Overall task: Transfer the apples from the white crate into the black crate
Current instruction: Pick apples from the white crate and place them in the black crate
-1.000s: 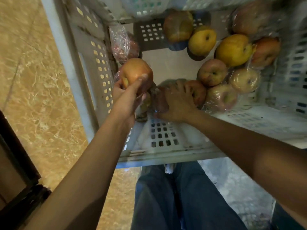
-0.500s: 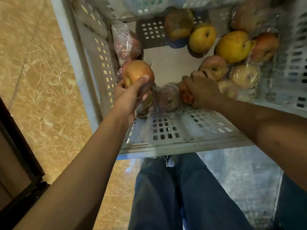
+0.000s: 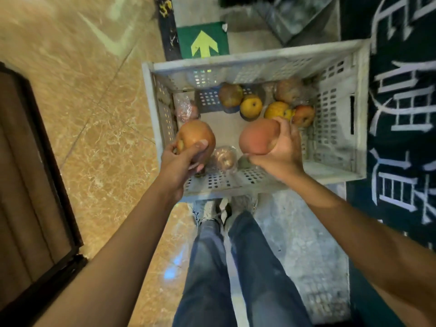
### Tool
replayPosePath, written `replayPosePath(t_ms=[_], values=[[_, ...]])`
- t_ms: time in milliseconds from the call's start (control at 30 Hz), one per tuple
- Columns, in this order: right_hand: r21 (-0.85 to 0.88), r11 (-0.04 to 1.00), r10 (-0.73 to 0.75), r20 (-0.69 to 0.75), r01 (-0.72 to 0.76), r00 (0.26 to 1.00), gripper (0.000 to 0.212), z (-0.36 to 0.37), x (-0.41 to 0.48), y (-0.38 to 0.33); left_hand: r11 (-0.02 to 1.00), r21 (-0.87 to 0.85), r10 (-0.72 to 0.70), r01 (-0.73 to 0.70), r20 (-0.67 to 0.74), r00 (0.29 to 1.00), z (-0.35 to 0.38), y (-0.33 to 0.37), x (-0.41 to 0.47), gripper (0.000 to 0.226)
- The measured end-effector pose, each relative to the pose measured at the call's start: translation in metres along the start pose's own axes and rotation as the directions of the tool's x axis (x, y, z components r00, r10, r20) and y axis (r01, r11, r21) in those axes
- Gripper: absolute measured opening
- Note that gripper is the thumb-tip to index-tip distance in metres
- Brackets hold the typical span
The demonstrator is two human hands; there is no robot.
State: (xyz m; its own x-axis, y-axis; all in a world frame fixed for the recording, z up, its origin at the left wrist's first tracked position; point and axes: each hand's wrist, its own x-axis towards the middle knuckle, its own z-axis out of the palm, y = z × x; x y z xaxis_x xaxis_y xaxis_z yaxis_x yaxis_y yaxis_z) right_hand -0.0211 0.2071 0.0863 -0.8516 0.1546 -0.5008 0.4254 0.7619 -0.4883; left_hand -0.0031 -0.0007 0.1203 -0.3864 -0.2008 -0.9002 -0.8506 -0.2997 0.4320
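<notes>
marble floor (image 3: 94, 138), lettered mat (image 3: 401, 114), white crate (image 3: 247, 60), left hand (image 3: 179, 161), right hand (image 3: 280, 152) gripping apples (image 3: 195, 135)

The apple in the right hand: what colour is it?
The apple in the right hand is pinkish red, seen in the head view.

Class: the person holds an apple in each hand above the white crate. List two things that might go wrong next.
1. The left hand grips a red-brown apple and the right hand a pink apple, one-handed; either may slip and bruise the other apples in the white crate.
2. With both hands full, neither can catch a drop.
</notes>
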Motion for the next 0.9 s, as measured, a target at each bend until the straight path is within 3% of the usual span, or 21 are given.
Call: replayPosePath(t_ms=[400,667,900], values=[[0.293,0.954,-0.029,-0.138,0.069,0.990,0.098,-0.063,-0.113,-0.088,0.999,-0.013,0.051,-0.050,0.054,0.997,-0.040,0.029,-0.130,0.048],[0.094,0.950,-0.268,-0.235,0.297,0.934,0.102,-0.090,-0.170,-0.104,0.991,-0.131,-0.011,0.019,0.056,0.998,-0.066,0.018,-0.183,0.011],[0.126,0.904,-0.353,-0.321,0.409,0.879,0.098,-0.102,-0.192,-0.115,0.990,-0.141,0.031,-0.020,0.080,0.996,-0.065,0.021,-0.207,0.010]])
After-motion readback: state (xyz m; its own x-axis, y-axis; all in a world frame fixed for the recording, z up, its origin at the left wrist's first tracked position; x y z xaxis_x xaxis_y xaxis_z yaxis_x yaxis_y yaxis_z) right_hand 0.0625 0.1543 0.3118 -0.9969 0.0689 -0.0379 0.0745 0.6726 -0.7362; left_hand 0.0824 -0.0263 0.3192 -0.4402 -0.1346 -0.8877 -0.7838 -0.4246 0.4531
